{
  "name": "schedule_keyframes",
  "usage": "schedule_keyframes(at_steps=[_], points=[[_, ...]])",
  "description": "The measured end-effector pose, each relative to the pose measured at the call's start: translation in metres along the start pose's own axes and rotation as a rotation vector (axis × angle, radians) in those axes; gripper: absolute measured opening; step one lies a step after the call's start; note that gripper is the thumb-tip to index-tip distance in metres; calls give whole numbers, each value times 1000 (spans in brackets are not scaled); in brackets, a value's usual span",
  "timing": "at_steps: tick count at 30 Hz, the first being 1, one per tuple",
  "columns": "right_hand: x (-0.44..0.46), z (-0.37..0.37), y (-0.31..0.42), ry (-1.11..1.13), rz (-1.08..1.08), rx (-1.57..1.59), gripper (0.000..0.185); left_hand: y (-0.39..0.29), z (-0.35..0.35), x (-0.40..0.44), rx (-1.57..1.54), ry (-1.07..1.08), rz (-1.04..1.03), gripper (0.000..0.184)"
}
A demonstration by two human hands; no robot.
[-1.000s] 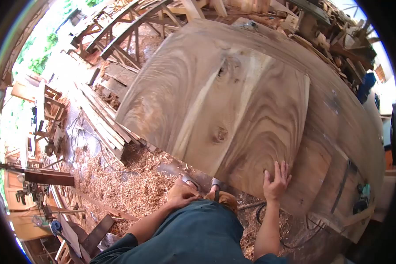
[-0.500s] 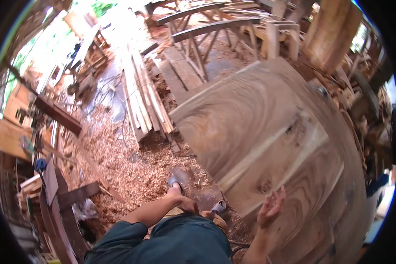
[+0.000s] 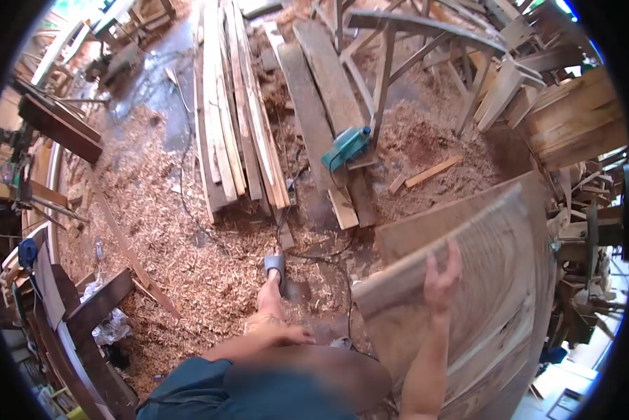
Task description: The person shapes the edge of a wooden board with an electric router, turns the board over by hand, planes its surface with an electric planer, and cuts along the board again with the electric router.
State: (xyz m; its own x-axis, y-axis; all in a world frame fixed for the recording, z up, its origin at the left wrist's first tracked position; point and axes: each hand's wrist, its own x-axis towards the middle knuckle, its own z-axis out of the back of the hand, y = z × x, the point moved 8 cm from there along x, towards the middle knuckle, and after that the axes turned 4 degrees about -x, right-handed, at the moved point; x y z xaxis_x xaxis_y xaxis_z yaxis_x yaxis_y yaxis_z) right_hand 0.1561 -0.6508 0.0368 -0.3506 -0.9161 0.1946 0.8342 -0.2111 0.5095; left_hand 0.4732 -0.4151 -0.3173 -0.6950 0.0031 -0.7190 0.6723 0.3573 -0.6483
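Observation:
A wide wooden board (image 3: 482, 308) with swirling grain tilts up at my right side. My right hand (image 3: 442, 280) is on its raised thick edge, thumb apart from the fingers, bracing the board there. Behind that edge shows another wooden panel (image 3: 426, 220). Low in the middle, my left hand (image 3: 295, 336) lies near my leg with nothing in it; its fingers look stretched and loose, though slightly blurred. My foot in a grey slipper (image 3: 274, 264) stands on the shavings.
Long planks (image 3: 237, 126) lie on the shaving-covered floor ahead. A green power tool (image 3: 346, 147) rests on darker boards, its cord (image 3: 346, 287) trailing near my feet. Wooden trestles (image 3: 426, 28) stand at the back right. Stacked timber (image 3: 94, 304) and a crumpled plastic bag (image 3: 111, 325) are at left.
The board has tipped and its far edge has come towards me, uncovering the panel and the green power tool. My right hand has moved from above its face to that edge.

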Motion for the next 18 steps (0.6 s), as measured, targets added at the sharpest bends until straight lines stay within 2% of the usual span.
schedule_keyframes(at_steps=[1,3,6,7,8,9,10,11,12,13,16,18], points=[[32,-21,10,-7,-40,-5,57,40,40,13,73,-165,-15,53],[90,-61,27,-37,-117,-7,58,72,128,10,322,-309,108,58],[129,-115,0,-90,-337,-213,63,67,270,-28,37,-435,214,59],[134,-127,2,16,-394,-368,64,62,314,-40,-18,-568,313,53],[138,-134,13,117,-450,-520,65,37,360,-60,32,-688,293,48],[140,-141,14,216,-507,-671,67,71,400,-43,14,-656,373,37],[136,-146,12,227,-455,-700,66,63,438,-44,65,-853,334,37],[137,-149,13,239,-434,-693,64,46,471,-44,74,-966,348,36],[140,-150,16,251,-416,-685,62,62,499,-17,-53,-945,303,36],[142,-151,17,263,-398,-673,60,16,522,-16,10,-955,269,36],[139,-134,7,70,-272,-133,55,-24,567,64,55,-931,197,37],[141,-134,8,64,-251,-53,55,-65,578,124,50,-866,71,36]])
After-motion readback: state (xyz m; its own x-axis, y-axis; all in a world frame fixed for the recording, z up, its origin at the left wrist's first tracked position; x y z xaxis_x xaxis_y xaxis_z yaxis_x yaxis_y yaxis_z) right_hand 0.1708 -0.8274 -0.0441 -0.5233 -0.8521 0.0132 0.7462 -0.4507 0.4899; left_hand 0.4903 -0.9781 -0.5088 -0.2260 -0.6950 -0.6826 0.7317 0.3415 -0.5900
